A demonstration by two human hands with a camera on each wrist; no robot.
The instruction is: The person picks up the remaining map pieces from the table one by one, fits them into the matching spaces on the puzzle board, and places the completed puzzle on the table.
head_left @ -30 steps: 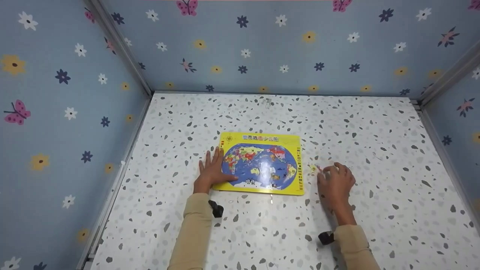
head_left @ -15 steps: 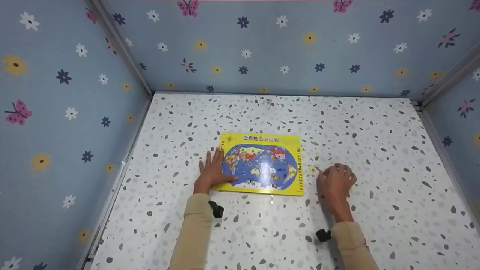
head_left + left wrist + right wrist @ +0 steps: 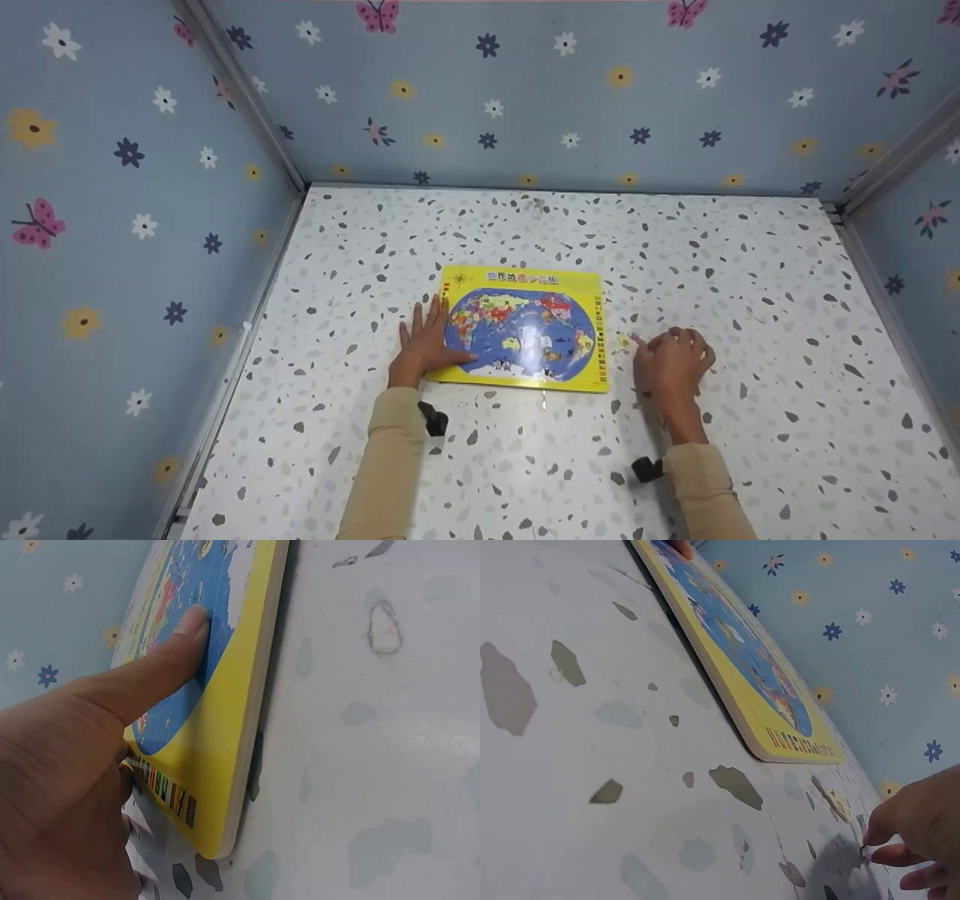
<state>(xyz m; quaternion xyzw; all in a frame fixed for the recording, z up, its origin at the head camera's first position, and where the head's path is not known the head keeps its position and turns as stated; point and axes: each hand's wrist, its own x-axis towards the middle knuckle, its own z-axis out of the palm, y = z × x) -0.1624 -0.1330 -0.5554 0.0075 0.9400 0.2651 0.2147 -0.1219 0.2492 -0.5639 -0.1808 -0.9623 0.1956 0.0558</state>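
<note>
Near the middle of the frame, a flat rectangular world-map board with a yellow border (image 3: pixel 517 330) is lying on a white, speckled tabletop (image 3: pixel 525 465), where a person's left hand (image 3: pixel 424 349) is resting at its lower-left side, fingers straight and spread, thumb stretching over the printed blue sea. Right of centre, the right hand (image 3: pixel 679 367) is curling its fingers downward, thumb and forefinger apparently pinching a tiny pinkish piece (image 3: pixel 865 853) too small to read clearly. Just beside those fingertips, a small, irregular yellow piece (image 3: pixel 624 342) is lying on the tabletop, apart from the board. With so little to grip, the pinkish piece could be slipping loose; a brushing fingertip could be knocking the yellow one, which is sitting in the way between right hand and board. A slackening left hand could be letting the board slide. Blue flowered panels (image 3: pixel 525 97) are enclosing the top and sides.
</note>
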